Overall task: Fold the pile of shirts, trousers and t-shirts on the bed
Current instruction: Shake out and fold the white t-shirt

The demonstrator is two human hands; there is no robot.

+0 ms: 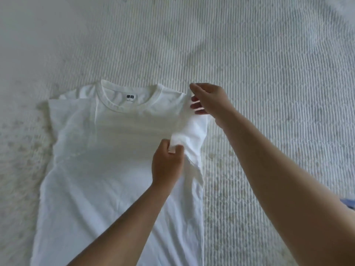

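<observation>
A white t-shirt (107, 150) lies spread flat on the bed, collar away from me, a small label inside the neck. Its left sleeve is folded in over the body. My right hand (209, 100) pinches the shirt at the right shoulder seam. My left hand (167, 164) grips the hem of the right sleeve, which is lifted and drawn inward over the chest. The shirt's lower part runs out of view at the bottom.
The bed is covered by a white ribbed bedspread (249, 64) with soft wrinkles. A bit of blue fabric (348, 204) shows at the right edge behind my right arm.
</observation>
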